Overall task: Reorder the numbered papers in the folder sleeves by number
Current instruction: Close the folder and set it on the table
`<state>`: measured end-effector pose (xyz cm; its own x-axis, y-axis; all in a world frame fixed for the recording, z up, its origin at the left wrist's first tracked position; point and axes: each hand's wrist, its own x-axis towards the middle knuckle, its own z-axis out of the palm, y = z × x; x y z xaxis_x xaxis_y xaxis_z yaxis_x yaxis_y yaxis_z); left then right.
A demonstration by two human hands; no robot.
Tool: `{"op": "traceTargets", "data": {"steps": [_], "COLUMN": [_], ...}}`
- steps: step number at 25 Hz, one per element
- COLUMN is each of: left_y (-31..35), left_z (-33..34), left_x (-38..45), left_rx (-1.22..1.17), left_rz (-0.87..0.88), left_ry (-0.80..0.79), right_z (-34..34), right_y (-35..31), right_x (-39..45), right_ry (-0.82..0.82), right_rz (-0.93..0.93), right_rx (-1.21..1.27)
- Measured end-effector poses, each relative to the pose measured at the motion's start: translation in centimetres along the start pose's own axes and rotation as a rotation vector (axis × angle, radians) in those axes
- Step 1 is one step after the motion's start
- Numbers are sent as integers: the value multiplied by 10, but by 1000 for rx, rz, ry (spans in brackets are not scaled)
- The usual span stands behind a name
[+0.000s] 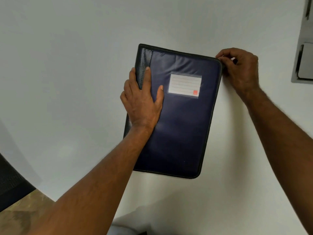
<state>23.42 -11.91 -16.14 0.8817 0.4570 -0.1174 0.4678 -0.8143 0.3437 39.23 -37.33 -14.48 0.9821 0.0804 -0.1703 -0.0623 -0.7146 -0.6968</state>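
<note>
A closed dark-blue folder (pixel 177 119) lies flat on the white tabletop (pixel 67 82), its label pocket (pixel 185 84) facing up. The left hand (pixel 142 100) rests on the folder near its spine, fingers straight and spread. The right hand (pixel 240 70) curls at the folder's upper right corner, pinching what seems to be the zipper pull, though the fingers hide it.

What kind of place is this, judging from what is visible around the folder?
Probably an office or study desk. A zipped dark blue folder with a lined label card lies on a plain white table, a dark chair stands at the lower left, and a wood-look floor shows below the table's edge.
</note>
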Motion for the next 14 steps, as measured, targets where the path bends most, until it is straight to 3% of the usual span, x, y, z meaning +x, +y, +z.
{"op": "traceTargets", "data": {"steps": [8, 14], "left_y": [-1, -1], "left_z": [3, 5], "left_x": [0, 1], "left_rx": [8, 8], "left_rz": [3, -1], "left_ry": [3, -5], "right_z": [46, 102], "right_y": [-58, -109], "right_x": [46, 60], "right_ry": [-193, -244], "right_rz": [-219, -308], "right_rx": [-124, -172]}}
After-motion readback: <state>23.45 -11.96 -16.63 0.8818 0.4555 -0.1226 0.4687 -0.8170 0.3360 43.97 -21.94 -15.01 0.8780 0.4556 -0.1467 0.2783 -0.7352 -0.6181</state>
